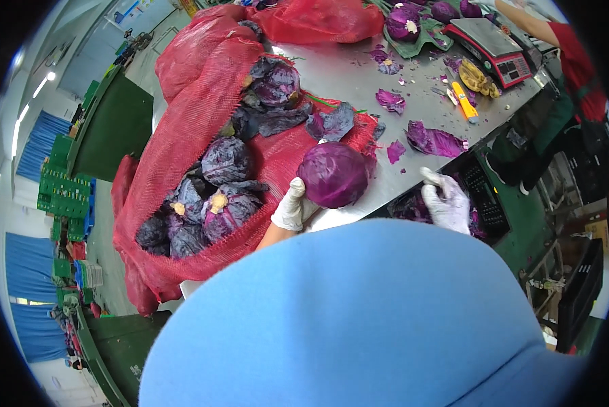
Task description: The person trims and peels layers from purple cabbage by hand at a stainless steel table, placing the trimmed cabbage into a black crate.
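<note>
My left hand (291, 207), in a white glove, holds a trimmed red cabbage (333, 175) by its left side, near the table's front edge. My right hand (444, 199), gloved too, is apart from the cabbage, past the table edge and above a black crate (479, 196) that has purple leaves in it. Its fingers are partly curled, and no object shows in them. Left of the cabbage lies an open red mesh sack (197, 112) with several untrimmed red cabbages (227, 161) inside. Loose outer leaves (331, 122) lie on the mesh just behind the held cabbage.
On the metal table (335, 71) are torn leaves (435, 140), a yellow-handled knife (464, 103), brownish bananas (474, 79) and a red weighing scale (492, 51). Another red cabbage (403, 23) stands at the back. A co-worker's arm (530, 23) reaches in at the upper right.
</note>
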Action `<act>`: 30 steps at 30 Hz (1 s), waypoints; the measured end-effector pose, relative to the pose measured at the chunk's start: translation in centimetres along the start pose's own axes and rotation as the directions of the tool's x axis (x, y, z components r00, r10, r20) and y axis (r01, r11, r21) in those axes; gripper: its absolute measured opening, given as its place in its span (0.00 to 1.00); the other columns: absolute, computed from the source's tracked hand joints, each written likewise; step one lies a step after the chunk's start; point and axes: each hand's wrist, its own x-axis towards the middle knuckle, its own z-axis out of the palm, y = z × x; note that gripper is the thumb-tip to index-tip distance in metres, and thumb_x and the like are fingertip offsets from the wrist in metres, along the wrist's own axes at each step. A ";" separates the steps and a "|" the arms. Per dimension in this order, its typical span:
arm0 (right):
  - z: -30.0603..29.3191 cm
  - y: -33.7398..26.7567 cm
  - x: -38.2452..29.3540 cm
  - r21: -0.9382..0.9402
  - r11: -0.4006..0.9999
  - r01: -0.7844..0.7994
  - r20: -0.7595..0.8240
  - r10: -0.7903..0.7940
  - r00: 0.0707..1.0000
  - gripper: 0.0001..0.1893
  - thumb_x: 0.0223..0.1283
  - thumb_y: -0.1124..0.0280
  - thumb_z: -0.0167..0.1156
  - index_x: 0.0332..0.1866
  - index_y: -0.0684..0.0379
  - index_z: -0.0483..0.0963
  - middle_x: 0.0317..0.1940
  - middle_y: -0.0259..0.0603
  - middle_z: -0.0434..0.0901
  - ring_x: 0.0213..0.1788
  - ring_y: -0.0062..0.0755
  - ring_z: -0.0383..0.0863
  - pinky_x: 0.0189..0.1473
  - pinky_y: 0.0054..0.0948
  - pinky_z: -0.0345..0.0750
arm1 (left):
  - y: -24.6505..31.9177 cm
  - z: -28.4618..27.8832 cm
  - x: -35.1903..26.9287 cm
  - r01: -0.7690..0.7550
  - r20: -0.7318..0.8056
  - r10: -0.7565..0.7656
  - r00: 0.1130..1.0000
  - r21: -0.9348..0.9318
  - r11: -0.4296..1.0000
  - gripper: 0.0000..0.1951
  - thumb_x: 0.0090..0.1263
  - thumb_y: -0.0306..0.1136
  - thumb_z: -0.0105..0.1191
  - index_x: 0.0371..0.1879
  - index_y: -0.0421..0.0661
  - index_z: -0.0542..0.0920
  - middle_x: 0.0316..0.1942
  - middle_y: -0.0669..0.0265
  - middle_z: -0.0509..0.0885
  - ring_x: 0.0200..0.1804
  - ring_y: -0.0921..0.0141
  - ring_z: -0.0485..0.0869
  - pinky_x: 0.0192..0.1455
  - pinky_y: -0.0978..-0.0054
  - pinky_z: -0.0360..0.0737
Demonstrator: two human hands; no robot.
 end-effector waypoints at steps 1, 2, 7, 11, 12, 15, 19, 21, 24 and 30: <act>0.5 -2.1 0.4 0.132 0.990 0.048 0.027 -0.052 0.998 0.16 0.60 0.71 0.63 0.54 0.55 0.83 0.48 0.41 0.85 0.45 0.42 0.85 0.50 0.34 0.81 | 0.3 1.2 -0.1 -0.001 0.001 0.001 1.000 0.004 1.000 0.56 0.56 0.57 0.73 0.79 0.49 0.53 0.76 0.54 0.62 0.76 0.54 0.64 0.79 0.49 0.61; 0.7 -4.0 0.3 0.196 0.981 -0.006 0.114 -0.017 0.993 0.18 0.60 0.71 0.64 0.57 0.54 0.82 0.51 0.41 0.85 0.48 0.41 0.85 0.52 0.34 0.81 | 0.1 2.5 0.4 -0.023 0.057 0.021 0.998 0.044 0.999 0.56 0.56 0.54 0.73 0.79 0.49 0.52 0.76 0.54 0.62 0.76 0.55 0.64 0.79 0.50 0.61; 1.8 -8.5 1.6 0.169 0.976 0.135 0.246 -0.174 0.954 0.24 0.63 0.70 0.63 0.67 0.52 0.76 0.61 0.42 0.81 0.62 0.35 0.81 0.63 0.31 0.76 | 0.0 4.1 0.2 -0.024 0.101 0.014 0.995 0.106 0.994 0.57 0.55 0.56 0.72 0.80 0.49 0.52 0.76 0.55 0.62 0.76 0.56 0.64 0.78 0.51 0.63; 2.7 -4.4 1.1 0.610 0.763 -0.214 0.375 -0.040 0.926 0.23 0.66 0.74 0.60 0.67 0.52 0.76 0.64 0.41 0.80 0.63 0.31 0.79 0.64 0.28 0.73 | -1.4 7.0 1.2 0.142 -0.056 -0.172 0.984 -0.351 0.926 0.58 0.50 0.73 0.66 0.76 0.50 0.60 0.73 0.55 0.66 0.73 0.53 0.67 0.74 0.47 0.70; 2.6 -4.7 1.1 0.618 0.751 -0.232 0.383 -0.030 0.923 0.23 0.65 0.73 0.61 0.67 0.52 0.76 0.63 0.40 0.80 0.63 0.32 0.79 0.65 0.29 0.73 | -0.5 6.8 1.7 0.241 0.038 -0.244 0.969 -0.356 0.903 0.57 0.49 0.75 0.65 0.74 0.51 0.62 0.72 0.55 0.66 0.71 0.53 0.68 0.68 0.43 0.77; 2.8 -5.4 1.0 0.480 0.874 -0.080 0.331 -0.096 0.939 0.25 0.63 0.68 0.66 0.67 0.51 0.76 0.64 0.39 0.79 0.66 0.37 0.77 0.68 0.32 0.72 | -1.3 8.0 1.4 0.168 -0.100 -0.274 0.957 -0.578 0.799 0.55 0.50 0.75 0.63 0.73 0.52 0.63 0.71 0.54 0.68 0.68 0.51 0.72 0.57 0.42 0.85; 3.5 -6.2 1.1 0.231 0.971 0.066 0.278 -0.131 0.952 0.33 0.59 0.56 0.70 0.70 0.49 0.72 0.67 0.42 0.76 0.69 0.42 0.74 0.71 0.35 0.70 | -2.9 4.1 2.3 0.161 -0.007 -0.207 0.978 -0.608 0.778 0.57 0.49 0.77 0.62 0.74 0.53 0.62 0.72 0.53 0.65 0.68 0.47 0.72 0.55 0.41 0.86; 3.1 -7.6 1.1 0.171 0.985 0.034 0.309 -0.087 0.947 0.36 0.58 0.50 0.69 0.72 0.48 0.69 0.67 0.45 0.75 0.68 0.43 0.76 0.67 0.38 0.74 | -3.0 4.9 2.2 0.195 0.032 -0.233 0.972 -0.662 0.724 0.55 0.52 0.77 0.60 0.74 0.53 0.62 0.73 0.55 0.64 0.71 0.50 0.68 0.62 0.40 0.82; 4.8 -7.5 0.5 0.000 0.962 0.272 0.084 -0.271 0.959 0.40 0.55 0.44 0.70 0.73 0.45 0.68 0.60 0.42 0.76 0.55 0.43 0.84 0.51 0.38 0.84 | -3.6 5.1 2.5 0.013 -0.222 -0.200 0.954 -0.637 0.771 0.50 0.58 0.74 0.58 0.75 0.54 0.62 0.72 0.57 0.68 0.69 0.53 0.70 0.67 0.41 0.77; 6.3 -5.4 1.3 0.200 0.901 0.385 -0.063 -0.380 0.923 0.17 0.58 0.68 0.70 0.53 0.50 0.81 0.45 0.29 0.84 0.38 0.29 0.87 0.38 0.27 0.83 | -2.9 6.2 0.9 0.157 -0.105 -0.247 0.963 -0.524 0.837 0.56 0.54 0.78 0.56 0.77 0.52 0.58 0.74 0.56 0.65 0.72 0.50 0.67 0.71 0.42 0.72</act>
